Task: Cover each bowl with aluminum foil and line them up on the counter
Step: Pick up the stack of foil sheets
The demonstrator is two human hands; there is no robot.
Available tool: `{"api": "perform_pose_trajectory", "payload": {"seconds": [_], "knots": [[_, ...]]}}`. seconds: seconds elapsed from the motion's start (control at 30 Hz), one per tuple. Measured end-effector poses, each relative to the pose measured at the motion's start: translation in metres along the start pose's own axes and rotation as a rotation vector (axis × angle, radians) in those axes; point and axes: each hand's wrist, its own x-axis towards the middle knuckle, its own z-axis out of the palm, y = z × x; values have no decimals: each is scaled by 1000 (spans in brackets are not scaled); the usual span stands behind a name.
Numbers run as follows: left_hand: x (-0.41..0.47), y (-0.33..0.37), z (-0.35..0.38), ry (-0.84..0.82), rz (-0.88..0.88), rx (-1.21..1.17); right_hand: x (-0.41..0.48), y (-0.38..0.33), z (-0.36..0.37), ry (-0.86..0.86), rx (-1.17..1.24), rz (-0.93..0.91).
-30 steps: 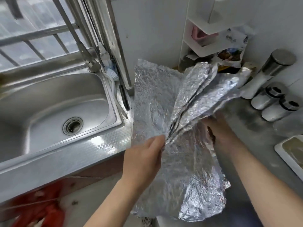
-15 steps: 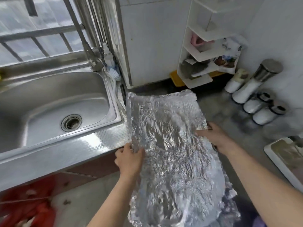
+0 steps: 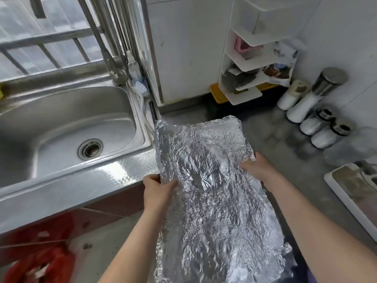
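Foil sheet (image 3: 214, 190) is spread flat between your hands, over the tabletop (image 3: 275, 135) edge.
Left hand (image 3: 158, 190) pinches its left edge and right hand (image 3: 257, 168) grips the right. It looks thin, light and tear-prone, so hold the edges and don't yank. Sink (image 3: 130, 166) is left of your left hand; jars (image 3: 318, 127) and tray (image 3: 344, 195) are beyond your right. No bowl in view.

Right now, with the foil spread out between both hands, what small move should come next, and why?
Probably lower the foil flat onto the counter. The left hand and right hand pinch its side edges, it is opened out, and no bowl is in view to drape it over yet.
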Motion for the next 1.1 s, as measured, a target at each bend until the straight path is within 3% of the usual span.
{"api": "perform_pose_trajectory", "payload": {"seconds": [0.1,0.17,0.3,0.43,0.5,0.67,0.9,1.1], "knots": [[0,5,-2,-89,-38,-149,-9,-7,-6,9,111,-31],[-7,22,-7,-111,30,-178,-20,-22,-19,17,200,-99],[-24,78,-24,-97,336,-269,-50,-72,-52,126,384,-336],[-45,131,-36,-92,837,-355,-80,-114,-80,325,468,-580],[-48,144,-37,-81,939,-352,-86,-116,-83,367,495,-609],[-26,131,-22,-166,736,-290,-74,-87,-59,323,540,-551],[-14,159,-37,-113,694,-221,-53,-112,-67,364,474,-582],[20,104,-34,-101,231,-225,-14,-98,-37,153,157,-412]]}}
